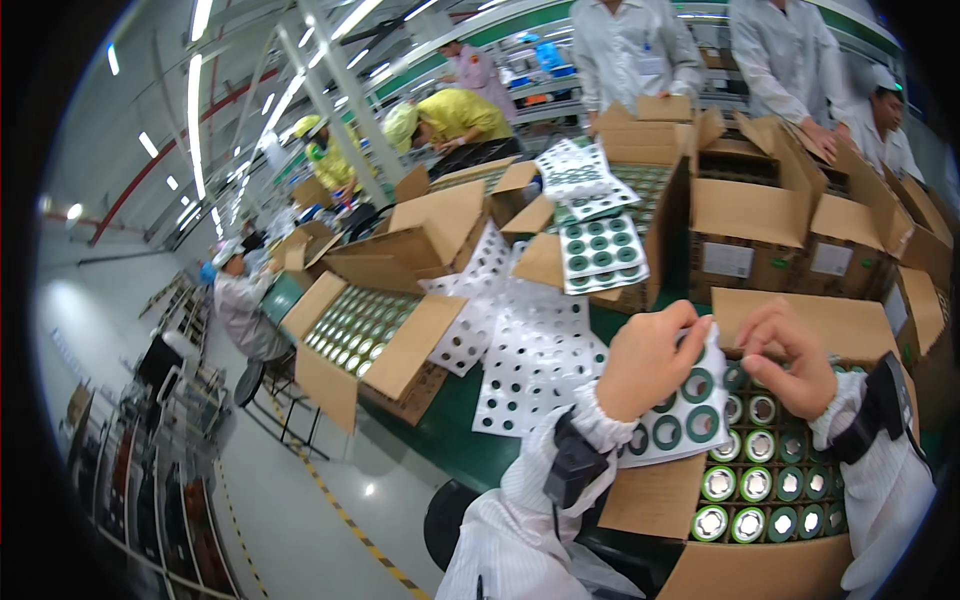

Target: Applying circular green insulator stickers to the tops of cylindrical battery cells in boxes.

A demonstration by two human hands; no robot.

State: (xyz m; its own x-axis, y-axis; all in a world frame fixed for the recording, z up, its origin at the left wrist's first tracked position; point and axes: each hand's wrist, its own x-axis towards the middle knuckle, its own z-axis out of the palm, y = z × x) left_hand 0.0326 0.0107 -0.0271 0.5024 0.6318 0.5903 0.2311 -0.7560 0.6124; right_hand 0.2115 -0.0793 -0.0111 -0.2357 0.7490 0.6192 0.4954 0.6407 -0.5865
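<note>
My left hand pinches a white backing sheet carrying dark green ring stickers. The sheet hangs over the left flap of an open cardboard box. Rows of cylindrical battery cells stand upright in this box, divided by a grid. Some cell tops are bright with light green rims; others wear dark green rings. Above the far rows, my right hand has bent fingers, thumb and forefinger apart, with nothing visible between them. The palm and forearm hide part of the cells.
Used sticker sheets lie on the green table to the left. Beyond them stands another open box of cells. More sticker sheets rest on a box ahead. Several cartons line the far side, where co-workers stand.
</note>
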